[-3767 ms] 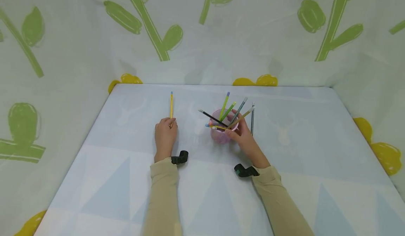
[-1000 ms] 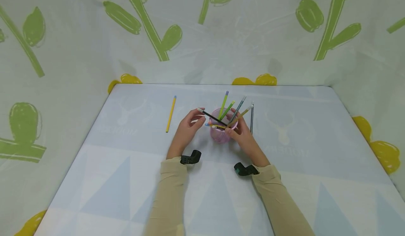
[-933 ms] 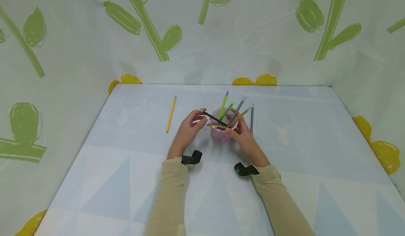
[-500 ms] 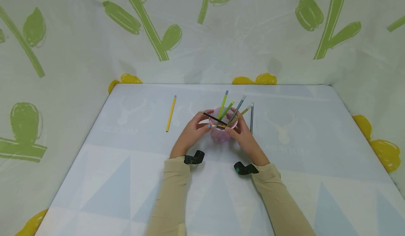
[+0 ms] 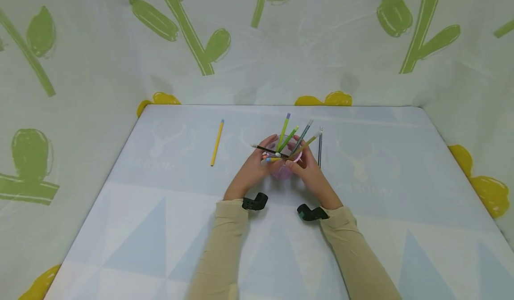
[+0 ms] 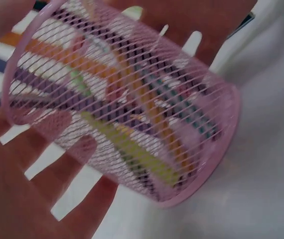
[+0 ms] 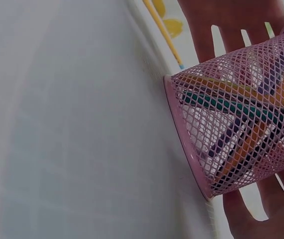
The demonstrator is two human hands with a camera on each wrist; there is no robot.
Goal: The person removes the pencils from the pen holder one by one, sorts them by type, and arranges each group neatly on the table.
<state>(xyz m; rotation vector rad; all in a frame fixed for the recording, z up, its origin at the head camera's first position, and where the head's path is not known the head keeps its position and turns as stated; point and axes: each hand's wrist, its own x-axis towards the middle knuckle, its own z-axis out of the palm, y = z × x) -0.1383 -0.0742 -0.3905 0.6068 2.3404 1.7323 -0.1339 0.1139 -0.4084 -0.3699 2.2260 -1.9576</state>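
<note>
A pink mesh pencil cup point(image 5: 282, 173) stands in the middle of the table, with several pencils leaning out of it. My left hand point(image 5: 255, 168) holds its left side, fingers curled round the far rim. From the right, my right hand point(image 5: 314, 177) grips the cup, thumb near the rim. Through the mesh point(image 6: 132, 99) in the left wrist view, pencils lie criss-cross inside, with fingers on both sides. The right wrist view shows the cup's base rim point(image 7: 187, 144). A black pencil point(image 5: 261, 148) pokes out over my left hand.
A yellow pencil point(image 5: 217, 143) with a blue end lies on the table to the left. Dark pencil-like sticks point(image 5: 320, 150) lie just right of the cup, partly behind my right hand. The patterned table point(image 5: 140, 237) meets leaf-print walls point(image 5: 257, 68) at the back and sides.
Earlier my left hand held the yellow pencil's near end; it has let go and moved right to the cup, now gripping it. The black pencil has shifted slightly. The right hand stays on the cup.
</note>
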